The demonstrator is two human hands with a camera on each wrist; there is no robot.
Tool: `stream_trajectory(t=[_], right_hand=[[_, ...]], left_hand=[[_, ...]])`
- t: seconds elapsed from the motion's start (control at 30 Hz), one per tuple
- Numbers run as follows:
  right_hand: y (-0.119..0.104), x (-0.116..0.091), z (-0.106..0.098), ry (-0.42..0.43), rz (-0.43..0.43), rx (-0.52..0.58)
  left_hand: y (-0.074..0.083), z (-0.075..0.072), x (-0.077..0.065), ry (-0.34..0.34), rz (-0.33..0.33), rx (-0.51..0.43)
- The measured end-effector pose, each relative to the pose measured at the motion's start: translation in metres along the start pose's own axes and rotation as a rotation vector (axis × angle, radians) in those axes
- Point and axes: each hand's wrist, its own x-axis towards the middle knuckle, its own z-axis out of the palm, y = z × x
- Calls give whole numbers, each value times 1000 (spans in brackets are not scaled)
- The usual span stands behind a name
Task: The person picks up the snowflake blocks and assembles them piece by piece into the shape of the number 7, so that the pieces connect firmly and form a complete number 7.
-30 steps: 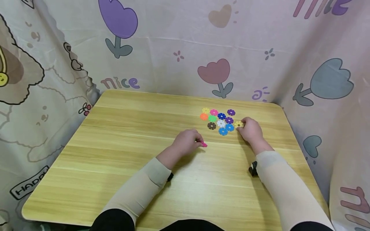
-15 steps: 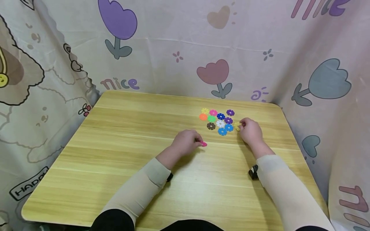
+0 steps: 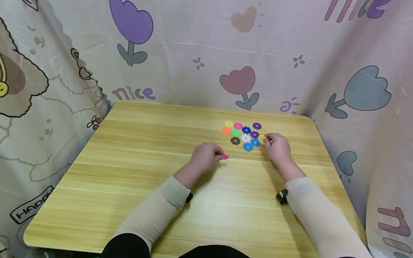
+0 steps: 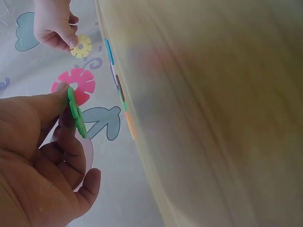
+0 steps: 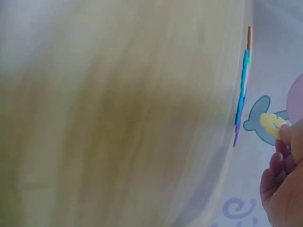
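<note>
Flowery curtain (image 3: 180,28) is hanging behind a wood-look table (image 3: 129,161), and two hands are hovering over the tabletop. Left hand (image 3: 205,157) is pinching a pink disc (image 4: 86,79) plus a green disc (image 4: 76,113) between thumb and fingertips, off the wood; honestly can't tell if they're locked together. Right hand (image 3: 279,148) is holding up a yellow disc (image 4: 86,44) by its edge, thumb and finger nipped tight, right beside a bunch of coloured discs (image 3: 246,129) lying flat toward the far side.
</note>
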Motion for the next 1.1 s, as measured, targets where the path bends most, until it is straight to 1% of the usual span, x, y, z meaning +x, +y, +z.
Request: stream_trajectory(t=[0.23, 0.5, 0.7, 0.87, 1.1], right_hand=[[-10, -7, 4, 8, -25, 33], [-23, -13, 9, 26, -90, 65], [-35, -20, 10, 4, -115, 84], [-43, -25, 13, -2, -129, 123], [-50, -31, 17, 34, -212, 156]], left_hand=[[0, -1, 0, 19, -8, -3], [0, -1, 0, 52, -17, -14], [0, -1, 1, 72, -21, -11], [-1, -1, 2, 96, -26, -3], [-2, -1, 1, 134, -14, -11]])
